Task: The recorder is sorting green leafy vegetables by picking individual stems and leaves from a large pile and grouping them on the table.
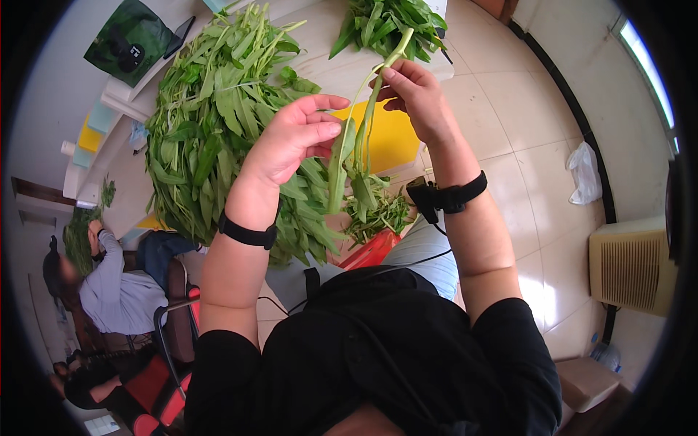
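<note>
My right hand (418, 98) pinches a water spinach stalk (371, 102) near its thick pale upper end. The stalk's leaves hang down in front of me. My left hand (294, 138) is beside the hanging leaves, its index finger and thumb apart. Its fingertips are close to one long leaf; whether they touch it I cannot tell. Left of and beneath my left hand lies a large heap of water spinach (211, 138), part of it tied with a thin band. A smaller leafy pile (382, 25) rests at the table's far end.
Below my hands, loose greens (378, 218) lie above a red bag or container (369, 251) by my legs. A yellow surface (389, 138) shows behind the stalk. At left, another person (120, 283) sits handling greens. A white plastic bag (584, 174) lies on the floor.
</note>
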{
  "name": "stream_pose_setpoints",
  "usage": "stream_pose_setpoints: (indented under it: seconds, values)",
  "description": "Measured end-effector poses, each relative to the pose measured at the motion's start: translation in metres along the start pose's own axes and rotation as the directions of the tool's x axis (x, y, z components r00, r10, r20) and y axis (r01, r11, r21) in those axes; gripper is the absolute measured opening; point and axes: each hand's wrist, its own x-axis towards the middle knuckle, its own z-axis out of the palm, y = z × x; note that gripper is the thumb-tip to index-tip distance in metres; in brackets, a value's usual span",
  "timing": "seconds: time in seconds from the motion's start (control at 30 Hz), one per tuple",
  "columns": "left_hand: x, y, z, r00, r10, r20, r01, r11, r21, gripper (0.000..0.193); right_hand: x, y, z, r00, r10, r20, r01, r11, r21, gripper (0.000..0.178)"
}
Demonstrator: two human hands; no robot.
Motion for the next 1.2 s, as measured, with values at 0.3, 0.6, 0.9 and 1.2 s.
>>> stream_pose_setpoints:
  seconds: [0.3, 0.6, 0.9, 1.2]
  values:
    - [-0.005, -0.002, 0.002, 1.000, -0.027, -0.011, 0.028, 0.998, 0.059, 0.028, -0.008, 0.000, 0.008, 1.000, -0.006, 0.001, 0.006, 1.000, -0.024, 0.016]
    - [0.020, -0.008, 0.001, 0.963, 0.254, -0.090, -0.222, 0.937, 0.268, 0.025, -0.033, 0.012, 0.039, 0.986, -0.141, 0.087, 0.160, 0.943, -0.293, 0.028]
    - [0.020, -0.011, 0.012, 0.911, 0.345, -0.226, -0.145, 0.780, 0.608, 0.015, -0.041, 0.017, 0.038, 0.974, -0.222, 0.043, 0.206, 0.789, -0.579, 0.031]
    - [0.016, -0.004, 0.022, 0.867, 0.457, -0.201, -0.077, 0.520, 0.851, 0.011, -0.042, 0.020, 0.040, 0.959, -0.280, 0.041, 0.246, 0.753, -0.610, 0.023]
